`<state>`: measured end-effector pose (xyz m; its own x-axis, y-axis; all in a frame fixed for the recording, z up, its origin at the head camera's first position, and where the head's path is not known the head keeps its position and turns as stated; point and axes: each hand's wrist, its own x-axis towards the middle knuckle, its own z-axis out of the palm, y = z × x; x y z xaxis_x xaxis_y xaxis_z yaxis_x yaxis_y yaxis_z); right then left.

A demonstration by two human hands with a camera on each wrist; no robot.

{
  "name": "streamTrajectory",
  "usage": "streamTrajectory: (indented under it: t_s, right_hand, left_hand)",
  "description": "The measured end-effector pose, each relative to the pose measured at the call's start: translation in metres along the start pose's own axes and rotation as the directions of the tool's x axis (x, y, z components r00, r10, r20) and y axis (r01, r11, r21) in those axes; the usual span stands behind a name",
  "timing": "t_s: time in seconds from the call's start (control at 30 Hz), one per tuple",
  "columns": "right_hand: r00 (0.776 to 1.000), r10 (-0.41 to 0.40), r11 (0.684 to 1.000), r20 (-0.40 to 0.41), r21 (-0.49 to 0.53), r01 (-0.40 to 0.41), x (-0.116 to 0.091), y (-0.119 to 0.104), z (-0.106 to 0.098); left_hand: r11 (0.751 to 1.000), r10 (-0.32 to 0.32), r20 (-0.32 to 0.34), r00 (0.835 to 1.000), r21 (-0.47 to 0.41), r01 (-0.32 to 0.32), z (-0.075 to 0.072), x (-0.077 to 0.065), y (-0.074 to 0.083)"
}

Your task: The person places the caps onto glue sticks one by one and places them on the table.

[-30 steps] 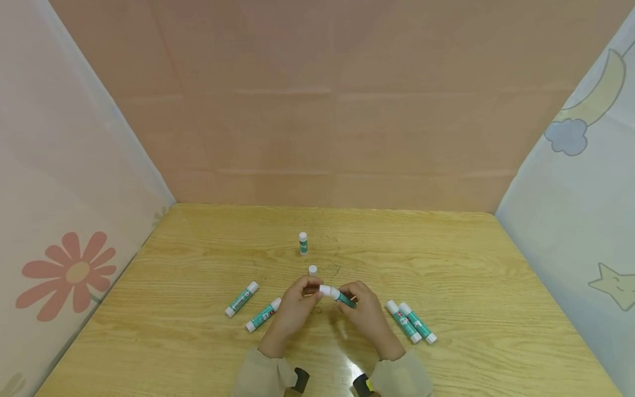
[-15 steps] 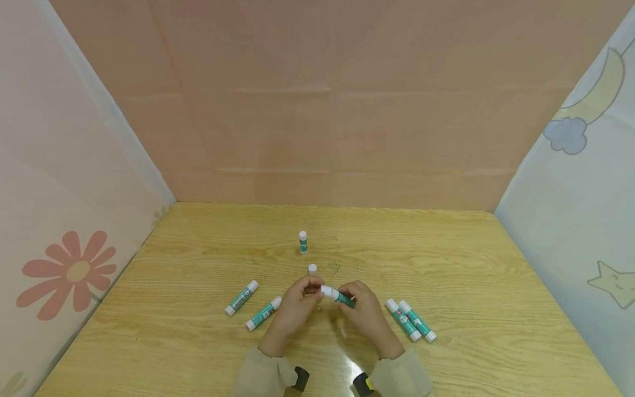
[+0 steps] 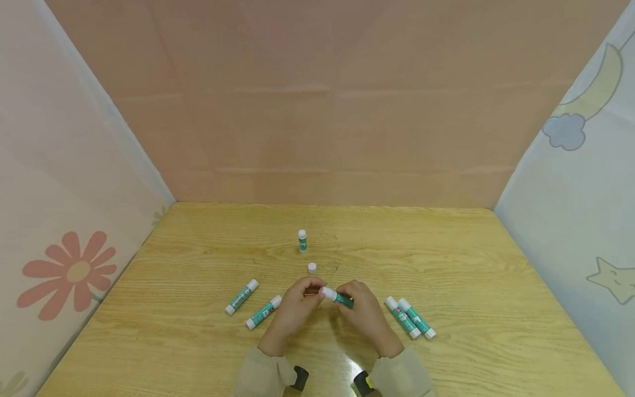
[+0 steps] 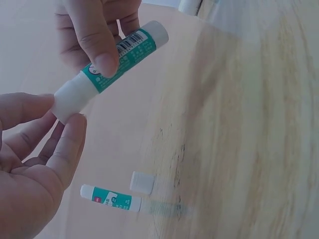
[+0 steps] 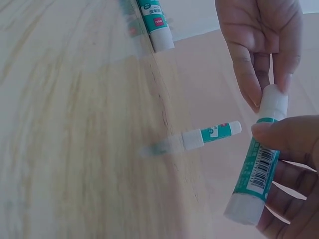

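Both hands meet over the middle of the table around one glue stick (image 4: 127, 55), green-labelled with a barcode. My right hand (image 3: 364, 309) grips its body between thumb and fingers. At its other end, the thumb and fingertips of my left hand (image 3: 295, 309) pinch the white cap (image 4: 70, 102), which sits against the stick's white neck. Just beyond the hands stands a loose white cap (image 3: 312, 268). Farther back, a capped glue stick (image 3: 302, 242) stands upright.
On the wooden table (image 3: 198, 237), two glue sticks lie left of the hands, one (image 3: 241, 298) beyond the other (image 3: 264, 312). Right of the hands, a glue stick (image 3: 403, 318) lies beside another (image 3: 418, 318). A brown backdrop (image 3: 317, 110) rises behind.
The white cap and the glue stick have come closer together, so the white stretch between the hands looks shorter. The hands have barely moved, and the other glue sticks stay in place.
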<state>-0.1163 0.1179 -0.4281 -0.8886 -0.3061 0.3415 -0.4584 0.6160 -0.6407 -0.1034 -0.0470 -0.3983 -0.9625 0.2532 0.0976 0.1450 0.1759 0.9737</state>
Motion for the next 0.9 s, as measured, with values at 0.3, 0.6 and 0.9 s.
streamTrajectory:
  t_s: [0.3,0.6,0.9]
  right_hand:
    - [1.0,-0.023,1.0,0.014,0.007,0.023,0.0,0.001,0.001]
    - [0.999,-0.008,1.0,0.031,0.017,0.007,-0.002,0.002,0.001]
    - [0.999,-0.029,0.999,0.026,0.036,0.028,-0.003,0.005,0.001]
  left_hand:
    - [0.999,0.02,0.029,0.999,0.033,-0.021,0.001,0.006,-0.021]
    - [0.997,0.031,0.034,0.999,0.068,-0.034,0.003,0.007,-0.023]
    - [0.991,0.023,0.02,1.0,0.129,-0.025,0.004,0.006,-0.022]
